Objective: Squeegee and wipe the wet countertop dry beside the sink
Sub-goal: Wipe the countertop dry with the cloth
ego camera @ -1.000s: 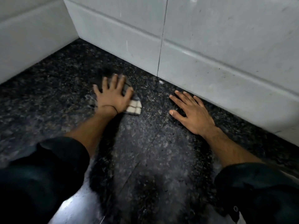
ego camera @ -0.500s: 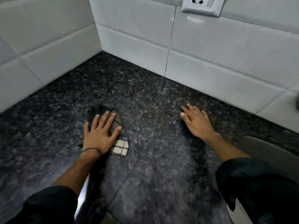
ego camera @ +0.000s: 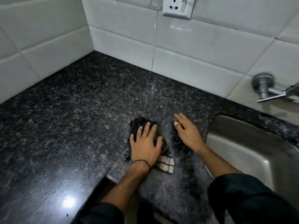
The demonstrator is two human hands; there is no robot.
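My left hand [ego camera: 146,145] lies flat with spread fingers on a folded checked cloth [ego camera: 165,164], pressing it onto the dark speckled granite countertop [ego camera: 77,113]. The cloth shows dark cloth ahead of the fingers and a cream checked corner beside the wrist. My right hand [ego camera: 188,133] rests palm down on the bare counter just right of the cloth, fingers apart, holding nothing. It sits close to the left rim of the steel sink [ego camera: 242,143]. No squeegee is in view.
White wall tiles [ego camera: 186,50] close the counter at the back and left, meeting in a corner. A wall socket [ego camera: 177,8] is above. A chrome tap [ego camera: 265,88] sticks out over the sink at right. The counter's front edge steps back near my left forearm.
My left hand has dragged the cloth back from the wall and rightward, close beside my right hand. The view has pulled back, bringing the sink and tap into sight.
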